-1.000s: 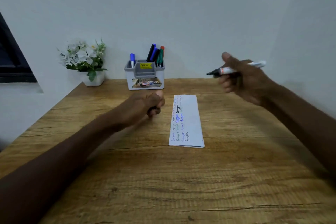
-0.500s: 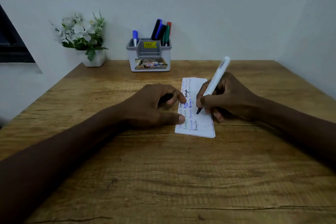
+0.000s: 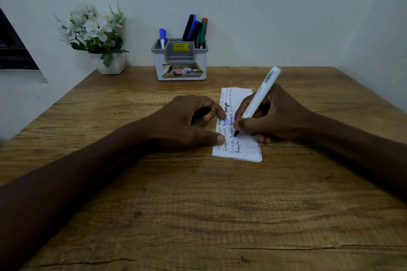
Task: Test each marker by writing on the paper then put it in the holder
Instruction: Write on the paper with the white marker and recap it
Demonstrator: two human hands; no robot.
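The writing test of one marker is being carried out. Left of the writing grip, the paper (image 3: pixel 247 149) is being pressed down at its left edge by the thumb and forefinger of the left hand (image 3: pixel 187 125). A dark cap (image 3: pixel 203 112), as it seems, is being enclosed by the other, curled fingers of this hand. The marker (image 3: pixel 261 92), white with a black tip, is being pinched low on its barrel between the thumb and fingers of the right hand (image 3: pixel 279 116). Its tip is being set on the paper directly below the pinch, beside the rows of words written there.

It is judged that the testing step is in hand and the putting away is not yet done. For the next move a short word is to be written on the bare part right of the tip. Then the cap is to be pressed on, and the marker is to be carried to the holder (image 3: pixel 179 66), which is standing well beyond the grip and to its left, with several markers (image 3: pixel 193 28) in it.

The work is being done on a wooden table (image 3: pixel 198 215) with strong grain. Far left of the grip a dark window frame (image 3: pixel 13 50) is being shown, then a pot of white flowers (image 3: pixel 94 31). A plain pale wall (image 3: pixel 286 17) is standing behind all.
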